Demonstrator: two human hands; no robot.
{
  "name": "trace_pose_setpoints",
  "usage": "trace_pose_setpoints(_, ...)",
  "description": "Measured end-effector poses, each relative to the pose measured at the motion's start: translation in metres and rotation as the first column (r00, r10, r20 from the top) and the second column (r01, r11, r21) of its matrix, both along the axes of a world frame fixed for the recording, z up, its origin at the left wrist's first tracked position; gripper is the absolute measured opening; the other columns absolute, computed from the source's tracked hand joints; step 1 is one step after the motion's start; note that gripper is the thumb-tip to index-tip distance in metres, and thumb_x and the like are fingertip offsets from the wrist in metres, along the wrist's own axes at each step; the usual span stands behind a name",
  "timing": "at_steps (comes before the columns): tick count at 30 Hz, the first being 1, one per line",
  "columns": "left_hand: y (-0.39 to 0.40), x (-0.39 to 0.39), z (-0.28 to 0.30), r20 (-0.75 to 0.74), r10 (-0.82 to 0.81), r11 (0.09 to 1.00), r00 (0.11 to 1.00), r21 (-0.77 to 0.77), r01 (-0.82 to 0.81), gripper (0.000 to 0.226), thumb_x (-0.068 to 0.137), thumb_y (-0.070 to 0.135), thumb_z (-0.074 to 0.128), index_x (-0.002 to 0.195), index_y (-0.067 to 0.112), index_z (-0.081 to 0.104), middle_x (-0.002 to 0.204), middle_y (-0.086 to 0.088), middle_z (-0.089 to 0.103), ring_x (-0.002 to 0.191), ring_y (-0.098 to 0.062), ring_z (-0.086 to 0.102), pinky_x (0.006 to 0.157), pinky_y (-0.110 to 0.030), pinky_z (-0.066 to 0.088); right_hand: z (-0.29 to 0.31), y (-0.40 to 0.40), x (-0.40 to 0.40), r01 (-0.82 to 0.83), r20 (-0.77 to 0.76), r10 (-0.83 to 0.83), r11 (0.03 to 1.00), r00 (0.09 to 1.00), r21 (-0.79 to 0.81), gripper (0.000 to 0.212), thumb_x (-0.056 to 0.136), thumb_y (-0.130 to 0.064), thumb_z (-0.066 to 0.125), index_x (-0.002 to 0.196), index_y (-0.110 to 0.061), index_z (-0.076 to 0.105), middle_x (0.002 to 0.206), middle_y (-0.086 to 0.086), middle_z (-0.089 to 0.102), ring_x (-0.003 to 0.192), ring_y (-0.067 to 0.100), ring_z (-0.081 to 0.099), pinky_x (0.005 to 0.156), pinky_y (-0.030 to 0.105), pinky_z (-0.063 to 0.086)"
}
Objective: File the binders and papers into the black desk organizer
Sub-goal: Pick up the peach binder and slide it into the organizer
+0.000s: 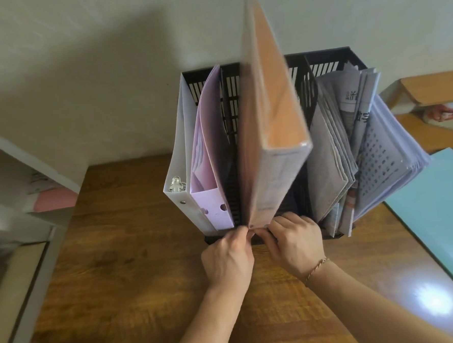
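Seating the orange binder (275,120) is the job in hand, and it stands spine-forward in a middle compartment of the black desk organizer (317,67), its top blurred as though it is tipping. The person's left hand (229,258) and right hand (294,242) meet at the binder's bottom front corner, fingers curled in and pinching the lower edge of the cover; how far the fingertips wrap underneath I cannot tell. To my eye the binder is nearly home, so what matters is squaring it up: push low and straight back so the base slides along the compartment floor, and keep the tall top from leaning against the lilac binder (208,156) one compartment to its left or the papers (351,142) to its right. The white binder (179,137) stands in the leftmost compartment beside the lilac one, already filed. Letting go too soon could let the orange one flop sideways on the wooden desk (136,269).
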State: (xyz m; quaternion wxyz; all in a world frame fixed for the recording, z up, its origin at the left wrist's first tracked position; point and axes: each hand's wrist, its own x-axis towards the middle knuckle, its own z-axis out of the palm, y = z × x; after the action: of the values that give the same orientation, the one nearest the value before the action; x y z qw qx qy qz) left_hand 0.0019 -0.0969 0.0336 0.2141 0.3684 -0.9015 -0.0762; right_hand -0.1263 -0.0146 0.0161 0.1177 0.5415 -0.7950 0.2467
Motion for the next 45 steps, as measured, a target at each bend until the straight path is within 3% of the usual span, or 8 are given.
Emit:
trace_pose_setpoints(15, -0.003, 0.012, 0.002, -0.045, 0.017, 0.976, 0.999, 0.217, -0.007, 0.01, 0.077, 0.028, 0.076, 0.086, 0.024, 0.075, 0.069, 0.005, 0.074, 0.056, -0.017, 0.069, 0.048, -0.026, 0.053, 0.026, -0.004, 0.008, -0.076, 0.072, 0.051, 0.91, 0.996, 0.407, 0.033, 0.085, -0.049, 0.045, 0.078, -0.026, 0.068, 0.073, -0.007, 0.066, 0.071, 0.022, 0.063, 0.057, 0.032, 0.046)
trace_pose_setpoints(19, 0.009, 0.013, 0.019, -0.119, 0.083, 0.961, 0.989, 0.271, -0.048, 0.042, 0.076, 0.063, 0.063, 0.093, 0.025, 0.069, 0.066, 0.012, 0.068, 0.056, -0.009, 0.063, 0.052, -0.018, 0.046, 0.158, 0.015, -0.012, -0.204, -0.025, 0.208, 0.972, 0.978, 0.116, 0.015, 0.076, -0.035, 0.061, 0.078, -0.022, 0.068, 0.078, -0.005, 0.064, 0.073, 0.022, 0.062, 0.056, 0.031, 0.051)
trace_pose_setpoints(23, 0.024, -0.005, 0.045, -0.202, 0.221, 0.948, 0.954, 0.276, -0.161, 0.052, 0.065, 0.074, 0.063, 0.071, 0.023, 0.056, 0.06, 0.01, 0.063, 0.049, -0.003, 0.048, 0.048, -0.002, 0.025, 0.279, -0.019, -0.079, -0.403, -0.169, 0.426, 0.902, 0.889, 0.152, 0.064, 0.08, -0.046, 0.065, 0.137, -0.024, 0.044, 0.134, 0.002, 0.055, 0.12, 0.026, 0.052, 0.098, 0.04, 0.043)
trace_pose_setpoints(28, 0.029, -0.011, 0.051, -0.198, 0.254, 0.943, 0.947, 0.268, -0.196, 0.038, 0.071, 0.054, 0.071, 0.07, 0.017, 0.063, 0.054, 0.005, 0.065, 0.039, -0.006, 0.051, 0.045, -0.003, 0.029, 0.322, -0.126, -0.134, -0.286, -0.508, 0.492, 0.855, 0.707, 0.432, 0.102, 0.068, -0.05, 0.075, 0.148, -0.027, 0.017, 0.156, 0.005, 0.022, 0.139, 0.03, 0.024, 0.102, 0.055, 0.036)
trace_pose_setpoints(31, 0.03, -0.014, 0.05, -0.211, 0.264, 0.946, 0.941, 0.245, -0.21, 0.039, 0.071, 0.052, 0.071, 0.072, 0.013, 0.065, 0.055, 0.004, 0.065, 0.042, -0.01, 0.058, 0.047, -0.001, 0.026, 0.312, -0.164, -0.143, -0.339, -0.521, 0.652, 0.746, 0.552, 0.574, 0.063, 0.079, -0.064, 0.054, 0.128, -0.025, 0.051, 0.141, 0.002, 0.048, 0.135, 0.025, 0.034, 0.102, 0.055, 0.037)
trace_pose_setpoints(33, 0.029, -0.015, 0.049, -0.216, 0.273, 0.949, 0.938, 0.223, -0.225, 0.038, 0.07, 0.05, 0.073, 0.07, 0.013, 0.066, 0.055, 0.003, 0.065, 0.042, -0.011, 0.059, 0.045, -0.003, 0.028, 0.304, -0.172, -0.148, -0.375, -0.456, 0.667, 0.725, 0.589, 0.577, 0.059, 0.081, -0.069, 0.044, 0.114, -0.022, 0.059, 0.121, 0.004, 0.062, 0.118, 0.028, 0.051, 0.095, 0.051, 0.043)
trace_pose_setpoints(39, 0.027, -0.015, 0.05, -0.23, 0.259, 0.954, 0.938, 0.211, -0.212, 0.032, 0.071, 0.044, 0.071, 0.073, 0.013, 0.065, 0.055, 0.004, 0.064, 0.042, -0.009, 0.056, 0.049, 0.002, 0.025, 0.276, -0.171, -0.162, -0.478, -0.361, 0.642, 0.756, 0.677, 0.447, 0.063, 0.081, -0.067, 0.035, 0.091, -0.01, 0.058, 0.077, 0.007, 0.057, 0.072, 0.032, 0.055, 0.068, 0.039, 0.047)
trace_pose_setpoints(45, 0.027, -0.02, 0.053, -0.244, 0.285, 0.948, 0.927, 0.212, -0.235, 0.032, 0.074, 0.046, 0.069, 0.077, 0.014, 0.062, 0.058, 0.005, 0.064, 0.044, -0.01, 0.058, 0.045, -0.004, 0.031, 0.264, -0.167, -0.171, -0.516, -0.276, 0.613, 0.781, 0.74, 0.351, 0.047, 0.087, -0.061, 0.038, 0.072, -0.017, 0.039, 0.06, 0.005, 0.045, 0.059, 0.03, 0.045, 0.06, 0.04, 0.046)
